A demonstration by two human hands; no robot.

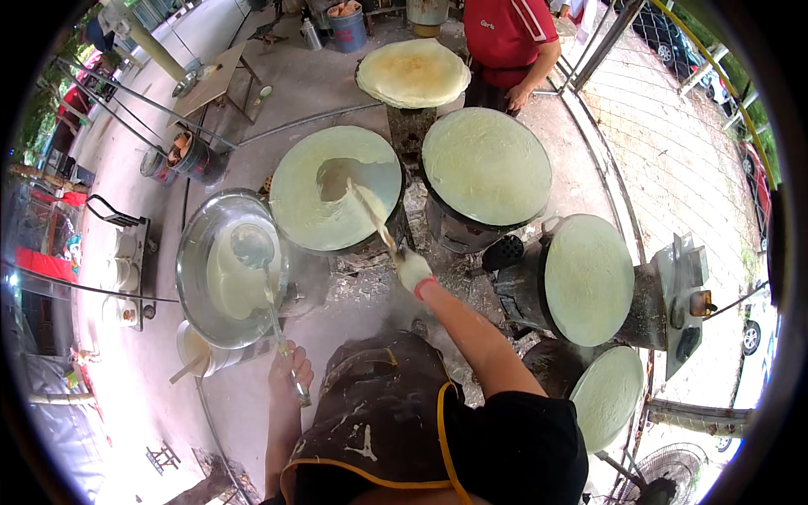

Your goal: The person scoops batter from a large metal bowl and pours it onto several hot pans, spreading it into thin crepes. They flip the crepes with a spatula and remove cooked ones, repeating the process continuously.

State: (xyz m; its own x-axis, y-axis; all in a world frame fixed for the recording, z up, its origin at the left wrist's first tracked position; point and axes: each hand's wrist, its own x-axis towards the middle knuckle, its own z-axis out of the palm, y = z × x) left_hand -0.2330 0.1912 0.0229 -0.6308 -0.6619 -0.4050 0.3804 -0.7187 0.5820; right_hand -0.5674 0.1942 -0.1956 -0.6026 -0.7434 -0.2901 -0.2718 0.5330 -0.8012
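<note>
My left hand [290,369] grips the handle of a metal ladle [251,246]. The ladle's bowl rests in pale batter [230,293] inside a wide steel basin [190,284]. My right hand [413,268], in a whitish glove with a red cuff, holds a batter-coated spreader [372,218]. Its far end touches the round griddle [334,177] in front of me. Pale batter [303,202] covers most of that griddle, leaving a darker patch near the middle. Another griddle just to the right carries a full round sheet of batter [486,167].
Two more batter-covered rounds, a middle one [589,281] and a lower one [609,398], sit at my right. A stack of cooked sheets [413,72] lies ahead, beside a person in a red shirt [508,38]. A white bucket [196,347] stands below the basin. A fan [672,473] is at lower right.
</note>
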